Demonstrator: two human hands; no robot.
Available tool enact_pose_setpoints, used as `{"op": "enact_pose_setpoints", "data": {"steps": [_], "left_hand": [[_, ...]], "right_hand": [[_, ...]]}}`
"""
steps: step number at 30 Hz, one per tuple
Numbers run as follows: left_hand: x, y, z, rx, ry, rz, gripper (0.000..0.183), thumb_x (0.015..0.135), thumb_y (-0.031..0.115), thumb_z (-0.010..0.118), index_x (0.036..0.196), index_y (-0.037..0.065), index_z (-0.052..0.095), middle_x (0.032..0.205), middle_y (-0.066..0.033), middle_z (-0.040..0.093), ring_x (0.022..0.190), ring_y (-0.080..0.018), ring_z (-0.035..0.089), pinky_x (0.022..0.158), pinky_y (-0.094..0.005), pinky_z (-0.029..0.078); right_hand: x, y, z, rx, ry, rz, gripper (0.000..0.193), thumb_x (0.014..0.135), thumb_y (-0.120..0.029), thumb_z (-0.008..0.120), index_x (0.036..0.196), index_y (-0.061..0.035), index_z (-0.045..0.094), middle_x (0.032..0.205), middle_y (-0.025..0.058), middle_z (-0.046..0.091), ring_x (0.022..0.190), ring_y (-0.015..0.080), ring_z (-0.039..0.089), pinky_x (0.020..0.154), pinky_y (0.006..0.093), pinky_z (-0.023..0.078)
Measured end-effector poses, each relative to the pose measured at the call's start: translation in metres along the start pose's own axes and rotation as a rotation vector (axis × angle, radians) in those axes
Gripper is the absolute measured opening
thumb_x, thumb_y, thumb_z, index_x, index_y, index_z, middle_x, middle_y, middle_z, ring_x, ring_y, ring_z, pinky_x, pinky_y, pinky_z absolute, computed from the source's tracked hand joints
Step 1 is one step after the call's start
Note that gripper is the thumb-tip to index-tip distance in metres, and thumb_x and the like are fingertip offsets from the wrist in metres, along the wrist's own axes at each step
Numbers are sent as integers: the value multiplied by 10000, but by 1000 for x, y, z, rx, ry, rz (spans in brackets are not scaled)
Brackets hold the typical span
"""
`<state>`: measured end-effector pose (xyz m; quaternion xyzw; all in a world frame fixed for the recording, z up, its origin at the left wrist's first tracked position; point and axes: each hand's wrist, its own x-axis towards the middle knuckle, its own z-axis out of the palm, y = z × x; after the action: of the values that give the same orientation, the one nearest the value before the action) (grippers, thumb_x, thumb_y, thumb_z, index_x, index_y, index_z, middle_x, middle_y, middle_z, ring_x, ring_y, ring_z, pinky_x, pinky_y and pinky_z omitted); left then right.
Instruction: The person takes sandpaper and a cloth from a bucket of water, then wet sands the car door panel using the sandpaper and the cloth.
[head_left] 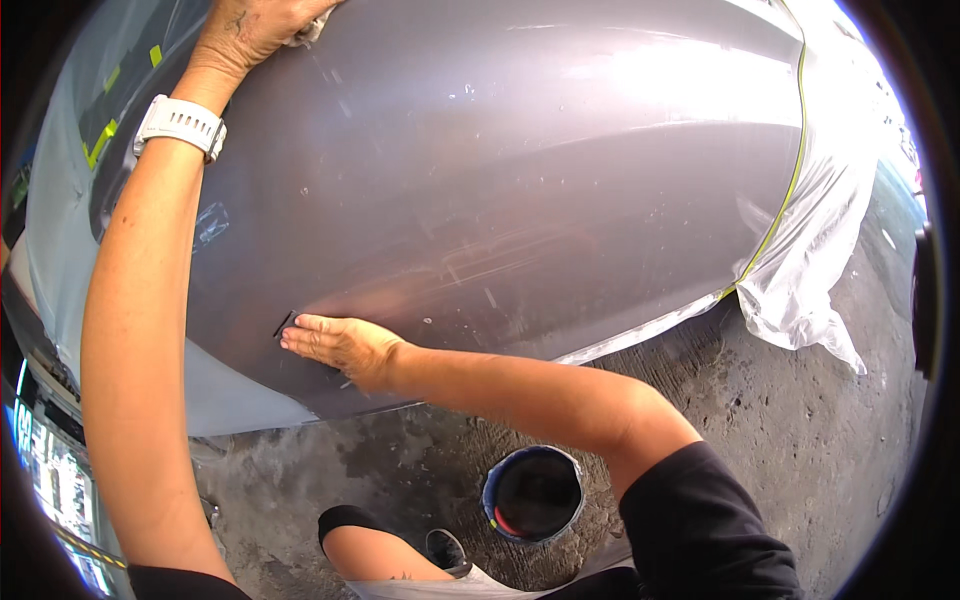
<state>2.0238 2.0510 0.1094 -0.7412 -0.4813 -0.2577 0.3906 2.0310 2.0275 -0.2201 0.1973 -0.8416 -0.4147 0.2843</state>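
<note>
A large grey car body panel (420, 200) with scuffs and water drops on it fills the middle of the view. My left hand (255, 35), the wrist wearing a white watch, is at the panel's far left edge, closed around a crumpled light-coloured cloth (312, 28); part of that hand runs out of the picture. Nearer to me, my right hand (350, 347) lies against the panel's lower left part. Its fingers are held together and press a small dark sheet, apparently sandpaper (284, 325), to the surface; most of the sheet is hidden beneath them.
Clear plastic sheeting (800, 290) hangs at the right, edged with yellow-green tape (775, 222). More covering with bits of tape (102, 143) is at the left. On the wet concrete floor (800, 420) stands a bucket (535, 495) of dark liquid, beside my leg.
</note>
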Motion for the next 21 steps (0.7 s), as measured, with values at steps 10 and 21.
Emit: {"op": "enact_pose_setpoints", "data": {"steps": [10, 21], "left_hand": [[-1, -20, 1, -105, -40, 39, 239, 790, 60, 824, 966, 89, 665, 828, 26, 687, 743, -66, 632, 683, -244, 537], [-1, -22, 5, -66, 14, 168, 205, 803, 55, 816, 936, 96, 666, 815, 27, 683, 725, -53, 635, 682, -236, 543]], "right_hand": [[-317, 79, 46, 40, 77, 175, 548, 845, -156, 638, 1386, -233, 596, 1499, -82, 542, 1418, 123, 460, 1226, 443, 315], [-51, -23, 32, -37, -22, -21, 738, 1001, -276, 466, 1634, -65, 151, 1729, 78, 37, 1590, 207, 19, 1301, 406, 7]]}}
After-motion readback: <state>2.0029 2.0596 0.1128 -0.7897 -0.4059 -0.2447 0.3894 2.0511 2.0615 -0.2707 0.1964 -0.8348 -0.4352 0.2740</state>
